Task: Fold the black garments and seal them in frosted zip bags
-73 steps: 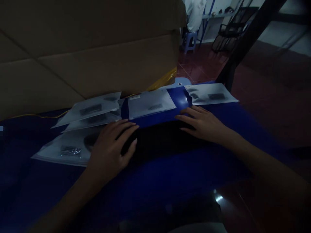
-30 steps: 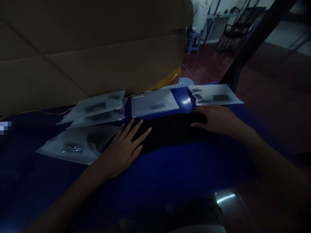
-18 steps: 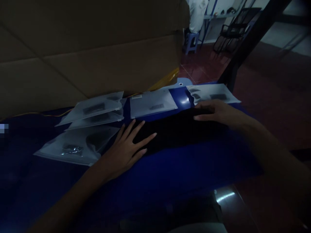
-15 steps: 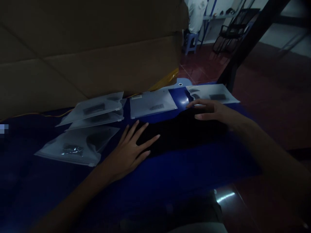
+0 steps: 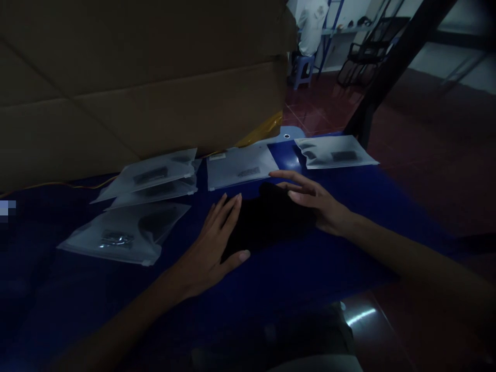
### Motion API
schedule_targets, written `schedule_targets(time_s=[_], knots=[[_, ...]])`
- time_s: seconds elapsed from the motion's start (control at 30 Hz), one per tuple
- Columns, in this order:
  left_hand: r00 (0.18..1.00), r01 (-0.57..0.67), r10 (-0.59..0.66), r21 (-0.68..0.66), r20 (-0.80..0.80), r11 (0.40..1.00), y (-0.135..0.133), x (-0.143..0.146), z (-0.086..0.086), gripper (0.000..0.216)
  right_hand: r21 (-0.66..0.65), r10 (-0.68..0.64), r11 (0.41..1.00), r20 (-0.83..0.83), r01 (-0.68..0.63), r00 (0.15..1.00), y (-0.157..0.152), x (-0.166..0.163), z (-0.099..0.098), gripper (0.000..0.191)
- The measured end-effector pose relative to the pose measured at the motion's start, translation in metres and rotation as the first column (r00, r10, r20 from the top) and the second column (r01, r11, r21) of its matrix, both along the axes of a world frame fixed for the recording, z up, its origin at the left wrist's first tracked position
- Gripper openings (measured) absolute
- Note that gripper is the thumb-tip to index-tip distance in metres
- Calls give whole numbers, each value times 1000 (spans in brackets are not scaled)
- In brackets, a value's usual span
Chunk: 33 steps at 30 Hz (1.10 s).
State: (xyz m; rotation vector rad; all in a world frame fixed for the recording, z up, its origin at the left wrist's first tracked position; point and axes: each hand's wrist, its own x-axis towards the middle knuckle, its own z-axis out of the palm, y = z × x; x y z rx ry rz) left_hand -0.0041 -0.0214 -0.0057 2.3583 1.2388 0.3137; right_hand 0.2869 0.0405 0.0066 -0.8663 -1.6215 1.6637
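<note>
A piece of black cloth (image 5: 267, 222), too dark to show its kind, lies bunched or folded on the blue table (image 5: 248, 284) between my hands. My left hand (image 5: 213, 237) rests on its left end, fingers stretched out and thumb spread apart. Over the right end is my right hand (image 5: 321, 204), its fingers extended and the thumb held off from them against the fabric. Just behind the cloth lies a frosted zip bag (image 5: 240, 160) with a small packet showing through it.
Several more frosted zip bags (image 5: 127, 232) lie at the left, some overlapping. Another bag (image 5: 341, 155) sits at the back right. A large cardboard box (image 5: 155, 103) stands behind the table. Further off are a person on a stool (image 5: 302, 70) and a black chair (image 5: 368, 49).
My right hand has moved left, and the cloth's right end has come with it, so the cloth is shorter. My left hand's fingers have drawn closer together.
</note>
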Motion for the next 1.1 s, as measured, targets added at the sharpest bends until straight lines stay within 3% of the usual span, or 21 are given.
schedule_targets(time_s=[0.1,0.23,0.37,0.47,0.57,0.63,0.77,0.87,0.97,1.03,1.1], knots=[[996,-4,7,-31,89,1000,-2,-1,1,94,-6,52,999,-34,-52,998,-1,-5,-3,59],[974,-2,6,-17,224,1000,-3,-3,1,86,-61,243,966,-110,-251,964,-4,-10,-3,61],[955,-130,120,17,270,991,0,-3,-1,88,64,393,918,3,-392,920,-11,-12,4,62],[951,-214,172,149,255,965,4,-1,-4,85,204,406,877,165,-434,899,-17,-11,9,57],[978,-194,152,345,143,919,7,-4,-4,77,374,334,808,346,-456,877,-21,-12,9,49],[996,-80,89,414,-4,907,9,-7,-4,75,470,289,753,392,-461,873,-22,-14,4,44],[983,146,-98,350,-152,925,13,-13,-7,75,691,76,651,352,-314,933,-21,-17,-14,39],[978,173,-133,261,-162,950,13,-13,-7,68,840,-156,509,307,-190,939,-20,-19,-25,39],[972,189,-151,215,-182,958,10,-10,-6,78,894,-276,392,340,-218,899,-18,-19,-29,45],[967,194,-154,198,-201,961,9,-9,-6,86,865,-313,391,446,-314,839,-18,-19,-30,56],[965,192,-149,194,-217,962,8,-8,-7,85,807,-320,426,557,-409,766,-18,-19,-31,63]])
